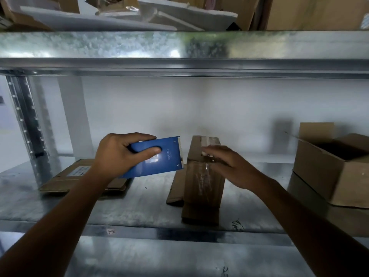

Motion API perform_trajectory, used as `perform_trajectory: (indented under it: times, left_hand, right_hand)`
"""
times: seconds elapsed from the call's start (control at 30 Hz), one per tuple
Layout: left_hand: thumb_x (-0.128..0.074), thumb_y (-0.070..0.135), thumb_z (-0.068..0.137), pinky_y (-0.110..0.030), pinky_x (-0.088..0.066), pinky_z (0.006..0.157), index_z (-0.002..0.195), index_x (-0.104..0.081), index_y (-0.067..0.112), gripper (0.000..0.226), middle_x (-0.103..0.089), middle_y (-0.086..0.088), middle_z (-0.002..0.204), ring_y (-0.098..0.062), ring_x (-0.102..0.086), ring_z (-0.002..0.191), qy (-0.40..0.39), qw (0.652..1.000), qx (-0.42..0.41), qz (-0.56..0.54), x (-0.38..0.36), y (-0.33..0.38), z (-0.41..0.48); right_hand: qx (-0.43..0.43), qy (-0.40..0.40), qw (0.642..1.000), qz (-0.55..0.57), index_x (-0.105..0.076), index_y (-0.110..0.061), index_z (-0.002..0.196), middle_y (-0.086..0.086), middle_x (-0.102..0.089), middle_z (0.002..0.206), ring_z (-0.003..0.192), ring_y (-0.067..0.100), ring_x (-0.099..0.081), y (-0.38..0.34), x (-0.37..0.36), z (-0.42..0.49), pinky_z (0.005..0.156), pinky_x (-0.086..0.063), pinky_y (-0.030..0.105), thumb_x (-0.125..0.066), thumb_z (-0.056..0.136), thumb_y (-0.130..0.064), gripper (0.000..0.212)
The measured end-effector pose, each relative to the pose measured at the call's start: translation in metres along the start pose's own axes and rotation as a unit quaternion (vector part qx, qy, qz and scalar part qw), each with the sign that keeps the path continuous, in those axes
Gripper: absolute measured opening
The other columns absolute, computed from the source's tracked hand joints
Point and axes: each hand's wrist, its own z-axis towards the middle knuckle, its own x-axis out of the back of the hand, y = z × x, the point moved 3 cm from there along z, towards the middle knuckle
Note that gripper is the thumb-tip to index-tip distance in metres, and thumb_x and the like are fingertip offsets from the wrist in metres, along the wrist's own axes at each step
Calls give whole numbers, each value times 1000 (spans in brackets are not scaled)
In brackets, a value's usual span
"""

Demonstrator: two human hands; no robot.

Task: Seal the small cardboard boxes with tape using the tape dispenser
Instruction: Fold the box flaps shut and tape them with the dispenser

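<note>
tape part pressed down, dispenser held beside the box.
my left hand (119, 154) gripped the blue tape dispenser (159, 158), thumb across its face and fingers curled over its top, just left of the small cardboard box (203, 180), which stood on end on the metal shelf (139, 206). my right hand (229, 166) lay on the box's upper part, fingers straight, holding nothing, pressing the clear tape, i judged. the tall, narrow box could have tipped under a sideways push, and the tape looked wrinkled, so it might have lifted. i could not tell whether the strip was cut; a pull might have dragged the box. room was tight: the upper shelf beam (179, 50) hung overhead, an open box (329, 172) sat to the right, flattened cardboard (65, 178) lay left, and the box's foot was near the shelf's front edge.
</note>
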Motion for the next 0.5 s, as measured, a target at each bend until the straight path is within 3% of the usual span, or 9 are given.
perform_trajectory:
  times: [0.1,0.17,0.23,0.33,0.4,0.5]
  left_hand:
    - [-78,49,76,-14,-54,81,105,-76,36,32,-73,29,101,2,-71,90,-17,1000,-10,-16,-7,6,8]
    - [-76,50,75,-17,-55,82,106,-78,34,35,-76,24,98,0,-72,90,-22,1000,-6,-16,-11,8,11]
    - [-77,55,77,-19,-55,83,106,-78,34,36,-76,22,99,-1,-72,91,-23,1000,-6,-19,-14,9,12]
    - [-80,56,79,-17,-55,84,105,-76,38,32,-75,24,101,-2,-72,93,-23,998,-13,-50,-18,14,12]
    - [-80,47,77,-16,-55,85,104,-74,39,28,-74,26,102,-1,-72,94,-15,997,-10,-80,-19,19,12]
    - [-81,46,81,-13,-54,81,104,-73,37,26,-74,28,102,0,-71,93,-5,991,-12,-132,-19,28,11]
  right_hand:
    - [34,-24,996,-74,-54,-33,143,-16,-52,145,135,-2,-41,0,0,0,110,-32,16,-47,99,-51,48]
    - [25,-27,997,-60,-55,-33,143,-15,-53,146,133,-2,-44,4,6,-2,110,-37,20,-48,99,-49,48]
    - [1,1,1000,-13,-55,-33,142,-16,-56,142,128,-3,-50,4,13,-8,104,-42,15,-52,100,-43,44]
    - [-7,102,991,90,-62,-28,136,-17,-61,136,120,-11,-54,-12,23,-14,91,-38,1,-50,97,-49,45]
    - [3,149,975,164,-67,-23,130,-17,-68,126,114,-10,-59,-33,27,-13,90,-40,2,-52,100,-41,38]
    - [2,101,963,249,-69,-28,125,-15,-71,120,114,-2,-63,-57,25,-6,98,-47,15,-60,100,-32,27]
